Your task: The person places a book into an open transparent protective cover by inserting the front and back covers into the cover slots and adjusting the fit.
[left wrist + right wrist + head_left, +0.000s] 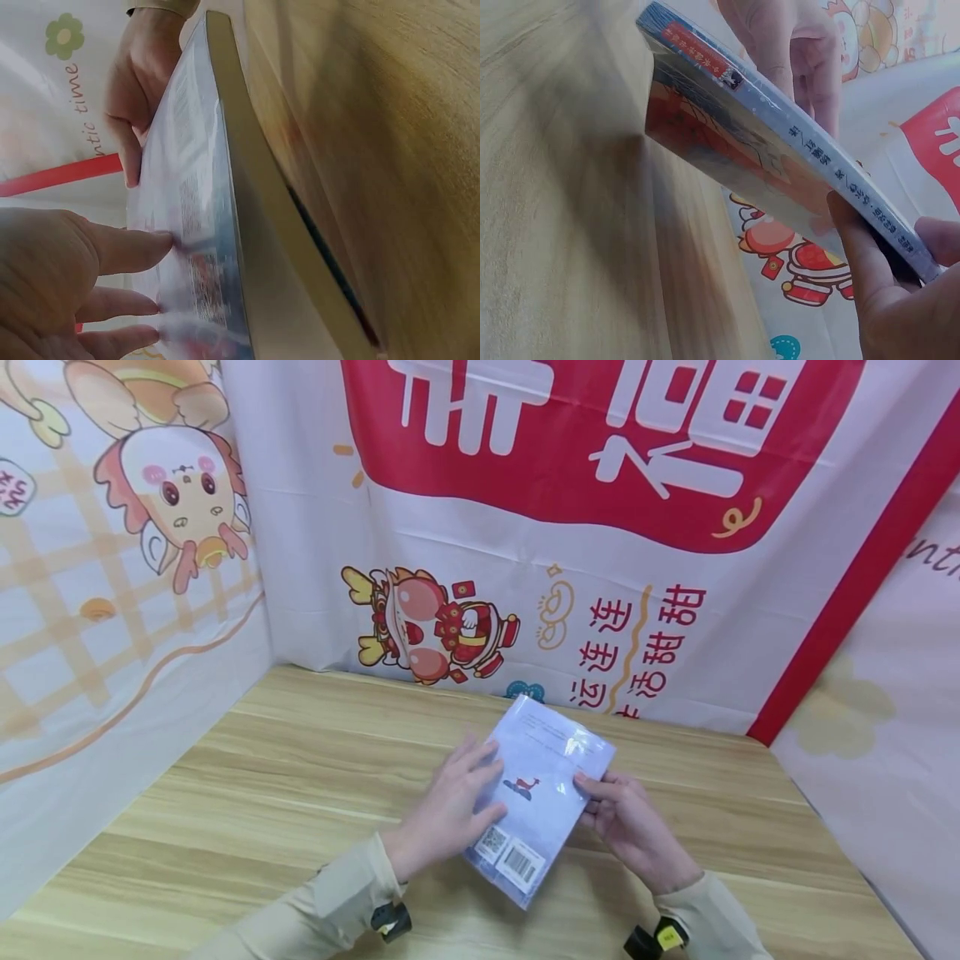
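Observation:
A pale lavender book (pixel 546 817) is held tilted over the wooden table, its back cover up in the head view. That cover has a glossy film, a small red and blue picture, and two printed codes at its lower end. My right hand (pixel 633 831) pinches the book by its spine edge, thumb on the cover and fingers underneath. With fingers spread and fairly straight, my left hand (pixel 448 802) rests its fingertips on the opposite side of the cover. The right wrist view shows the printed spine (pixel 799 135); in the left wrist view the page edges (pixel 262 240) face the camera.
The light wooden table (pixel 300 777) meets a white cloth backdrop (pixel 300 510) with red lettering and cartoon prints. More printed cloth (pixel 90 635) rises along the left side, and another white sheet (pixel 870 760) stands on the right. Black devices sit on both wrists.

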The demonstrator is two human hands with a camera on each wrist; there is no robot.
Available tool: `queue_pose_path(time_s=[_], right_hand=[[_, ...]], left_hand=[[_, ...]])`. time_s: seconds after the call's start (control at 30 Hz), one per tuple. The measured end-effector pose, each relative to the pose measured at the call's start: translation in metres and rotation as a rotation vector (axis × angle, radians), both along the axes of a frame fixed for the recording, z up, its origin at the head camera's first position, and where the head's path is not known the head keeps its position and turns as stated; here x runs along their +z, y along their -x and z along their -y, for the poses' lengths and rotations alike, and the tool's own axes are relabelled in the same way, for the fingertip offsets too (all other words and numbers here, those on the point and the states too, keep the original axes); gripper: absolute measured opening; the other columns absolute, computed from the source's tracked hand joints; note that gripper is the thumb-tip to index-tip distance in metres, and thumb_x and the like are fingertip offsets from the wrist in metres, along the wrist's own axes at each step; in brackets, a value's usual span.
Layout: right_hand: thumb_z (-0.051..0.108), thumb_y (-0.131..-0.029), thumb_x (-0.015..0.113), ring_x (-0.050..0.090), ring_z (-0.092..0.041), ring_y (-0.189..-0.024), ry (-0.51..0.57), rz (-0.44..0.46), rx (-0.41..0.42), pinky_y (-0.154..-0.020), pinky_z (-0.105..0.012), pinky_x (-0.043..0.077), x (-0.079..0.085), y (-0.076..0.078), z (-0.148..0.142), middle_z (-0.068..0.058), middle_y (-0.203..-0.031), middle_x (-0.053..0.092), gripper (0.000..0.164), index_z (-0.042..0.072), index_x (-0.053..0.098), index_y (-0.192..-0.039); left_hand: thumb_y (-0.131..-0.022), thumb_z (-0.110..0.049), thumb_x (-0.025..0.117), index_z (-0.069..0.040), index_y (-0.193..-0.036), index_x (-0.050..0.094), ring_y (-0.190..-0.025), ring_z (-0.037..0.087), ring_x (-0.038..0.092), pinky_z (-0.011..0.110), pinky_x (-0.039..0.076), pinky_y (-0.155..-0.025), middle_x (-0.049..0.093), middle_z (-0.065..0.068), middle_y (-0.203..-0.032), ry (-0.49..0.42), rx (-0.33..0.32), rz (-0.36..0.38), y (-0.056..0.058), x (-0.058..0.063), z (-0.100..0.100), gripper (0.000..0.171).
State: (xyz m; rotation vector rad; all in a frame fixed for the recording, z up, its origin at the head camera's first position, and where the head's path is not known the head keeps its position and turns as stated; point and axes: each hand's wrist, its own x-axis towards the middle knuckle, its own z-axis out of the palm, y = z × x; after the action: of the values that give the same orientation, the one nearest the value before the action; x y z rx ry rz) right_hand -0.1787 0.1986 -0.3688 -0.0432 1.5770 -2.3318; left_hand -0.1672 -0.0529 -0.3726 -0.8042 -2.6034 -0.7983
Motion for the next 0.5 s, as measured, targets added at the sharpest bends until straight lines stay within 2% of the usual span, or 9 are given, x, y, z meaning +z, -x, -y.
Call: queue_pose_path(time_s=[0.13,0.33,0.5], right_hand=[[0.006,-0.092,0.057,0.059,-0.031,-0.108,0.027,-0.016,-0.002,-0.097,-0.045,0.040,-0.0010,-0.0012,0.0025,-0.019,-0.119,0.060,0.044,-0.007,0.041,-0.131],[0.003,-0.091,0.056,0.060,-0.032,-0.106,0.039,-0.039,-0.007,-0.095,-0.046,0.041,-0.0025,-0.0030,0.0072,-0.020,-0.120,0.059,0.044,-0.008,0.040,-0.131],[0.000,-0.091,0.055,0.060,-0.031,-0.105,0.039,-0.057,-0.007,-0.096,-0.046,0.040,-0.0053,-0.0044,0.0104,-0.019,-0.120,0.059,0.046,-0.010,0.038,-0.133]], left_hand=[[-0.086,-0.025,0.070,0.000,-0.126,0.057,-0.135,0.034,0.030,0.043,0.019,-0.109,0.041,0.015,-0.143,0.003,-0.016,-0.003,-0.0008,-0.0017,-0.0014,0.049],[-0.088,-0.028,0.067,-0.004,-0.125,0.060,-0.130,0.031,0.037,0.041,0.026,-0.107,0.044,0.013,-0.140,0.026,-0.031,-0.032,-0.0015,-0.0017,-0.0023,0.044],[-0.091,-0.030,0.063,-0.013,-0.126,0.061,-0.127,0.024,0.040,0.037,0.031,-0.105,0.046,0.010,-0.138,0.104,-0.115,-0.083,-0.0023,-0.0006,-0.0031,0.038]])
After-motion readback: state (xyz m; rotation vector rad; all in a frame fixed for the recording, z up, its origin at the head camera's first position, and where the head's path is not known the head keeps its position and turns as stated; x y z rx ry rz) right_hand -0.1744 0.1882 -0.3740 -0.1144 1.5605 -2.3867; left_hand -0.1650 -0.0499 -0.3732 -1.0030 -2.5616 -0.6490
